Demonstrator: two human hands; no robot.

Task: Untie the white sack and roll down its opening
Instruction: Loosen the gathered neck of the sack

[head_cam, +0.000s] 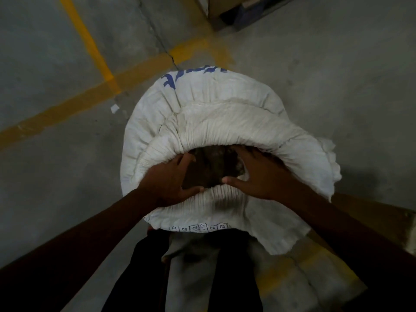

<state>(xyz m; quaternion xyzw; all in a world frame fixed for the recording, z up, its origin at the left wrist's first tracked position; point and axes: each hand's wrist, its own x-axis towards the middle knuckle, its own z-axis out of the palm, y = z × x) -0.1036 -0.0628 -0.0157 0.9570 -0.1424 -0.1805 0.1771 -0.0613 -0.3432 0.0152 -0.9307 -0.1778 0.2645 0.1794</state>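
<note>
On a grey concrete floor (56, 154) crossed by yellow painted lines (90, 95), the white sack (202, 104) stands upright directly in front of the person, seen from above; its mouth is open and its top fabric is bunched into a thick pleated roll (225, 131) around the opening; blue lettering (171, 81) shows on the far side of the sack and a row of small printed boxes marked C4 to C9 (198, 227) runs along the near edge; inside the opening lies dark material (213, 163), too dim to identify; the left hand (166, 181) curls over the near-left part of the roll, fingers reaching into the opening and thumb pressed on the pleated fabric, gripping it; the right hand (258, 174) holds the right part of the roll likewise, fingers over the inner edge and thumb pointing towards the left hand; the two thumbs are close but apart; both forearms reach in from the bottom corners; dark trouser legs (234, 278) show below the sack; a cardboard box (225, 7) sits at the top edge, well apart from the sack.
</note>
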